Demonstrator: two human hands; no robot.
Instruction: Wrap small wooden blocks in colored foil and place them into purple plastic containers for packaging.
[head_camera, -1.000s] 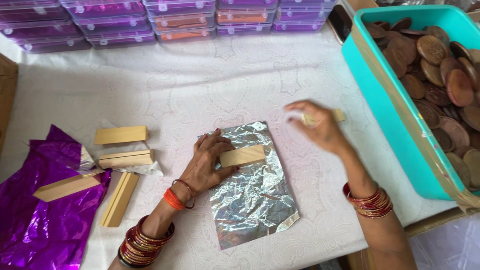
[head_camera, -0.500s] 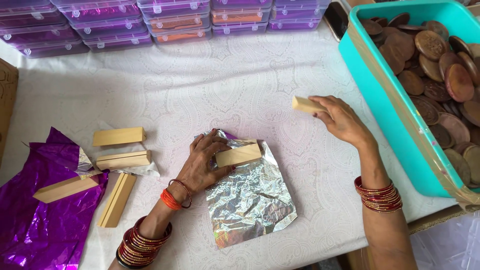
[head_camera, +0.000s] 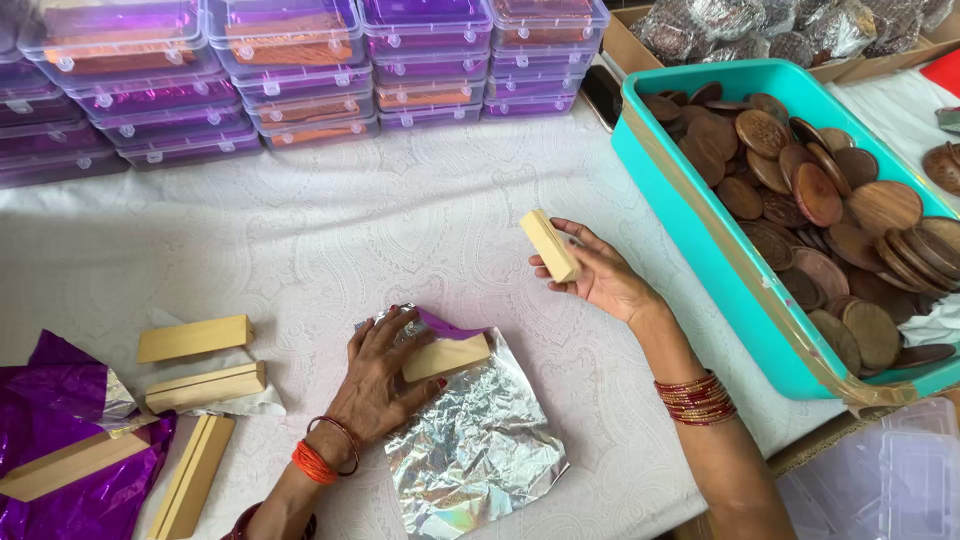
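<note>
Left hand (head_camera: 385, 375) presses flat on a pale wooden block (head_camera: 447, 356) that lies on a crinkled sheet of silver foil (head_camera: 470, 445), fingers spread and curled over the block's near end so that neither block nor sheet can slide on the white patterned tablecloth (head_camera: 330, 240). One corner of the foil is turned up against the block and shows its purple back, which suggests the sheet lies silver side up.

Right hand (head_camera: 600, 275) is lifted off the cloth, closed around a second wooden block (head_camera: 549, 245) of the same kind, thumb beneath and fingers along its side, the block tilted on end between the foil and the turquoise plastic tub (head_camera: 690, 230). That tub sits at the right edge, within easy reach, and is heaped with round dark wooden discs (head_camera: 810, 190).

At the left, more wooden blocks (head_camera: 195, 338) lie loose beside a pile of purple foil sheets (head_camera: 50, 470), well apart from the hands. Stacks of clear purple-tinted lidded boxes (head_camera: 290, 70) line the far edge of the table.
</note>
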